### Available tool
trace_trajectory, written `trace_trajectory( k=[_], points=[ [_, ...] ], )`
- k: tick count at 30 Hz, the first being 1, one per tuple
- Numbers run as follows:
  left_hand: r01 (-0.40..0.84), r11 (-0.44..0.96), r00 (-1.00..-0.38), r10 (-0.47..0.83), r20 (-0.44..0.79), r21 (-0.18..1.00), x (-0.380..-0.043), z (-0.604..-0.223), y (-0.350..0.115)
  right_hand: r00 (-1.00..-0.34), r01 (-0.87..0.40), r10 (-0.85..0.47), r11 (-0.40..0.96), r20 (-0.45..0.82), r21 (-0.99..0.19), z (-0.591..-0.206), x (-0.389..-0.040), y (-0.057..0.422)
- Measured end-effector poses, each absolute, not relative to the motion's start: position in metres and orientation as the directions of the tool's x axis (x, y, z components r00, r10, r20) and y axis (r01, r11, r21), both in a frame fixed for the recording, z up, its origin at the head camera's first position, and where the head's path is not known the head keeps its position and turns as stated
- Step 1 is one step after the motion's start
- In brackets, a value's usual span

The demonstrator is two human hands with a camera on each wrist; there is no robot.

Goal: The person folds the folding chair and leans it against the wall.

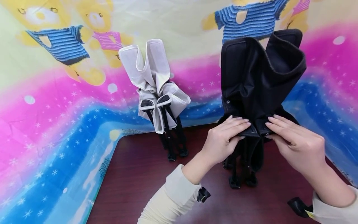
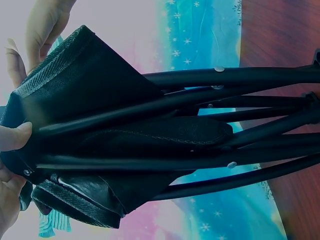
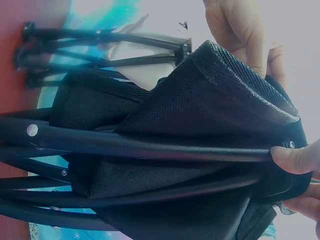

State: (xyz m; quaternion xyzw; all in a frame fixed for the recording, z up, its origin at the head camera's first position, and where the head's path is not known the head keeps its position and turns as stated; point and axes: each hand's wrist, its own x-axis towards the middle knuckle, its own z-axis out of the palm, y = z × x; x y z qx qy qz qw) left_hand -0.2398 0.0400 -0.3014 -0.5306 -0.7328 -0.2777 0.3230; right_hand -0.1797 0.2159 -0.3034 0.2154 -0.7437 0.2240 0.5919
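Note:
A black folding chair (image 1: 251, 68) with a fabric seat and back stands collapsed on the table at the right in the head view. My left hand (image 1: 223, 137) grips one front corner of its seat, fingers over the top and thumb beneath. On the other corner, my right hand (image 1: 299, 143) holds the fabric the same way. Both hands are close together, with the corners nearly meeting. The left wrist view shows the left thumb (image 2: 17, 137) against the underside beside the dark tubes. In the right wrist view the right thumb (image 3: 287, 159) presses at a tube's end.
Left of the black chair, a white folding chair (image 1: 153, 68) with black legs stands folded on the dark red table (image 1: 134, 186). Behind the table hangs a colourful cloth (image 1: 193, 74) printed with bears and snowflakes. Black wrist devices sit near both cuffs.

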Motion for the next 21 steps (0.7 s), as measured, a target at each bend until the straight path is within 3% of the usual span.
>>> trace_trajectory(
  k=[21],
  points=[
    [0.963,0.243,-0.253,0.659,0.708,0.117,-0.2494,-0.2942,0.0428,-0.280,-0.590,-0.108,0.803,0.954,-0.082,-0.3032,-0.1850,0.2249]
  ],
)
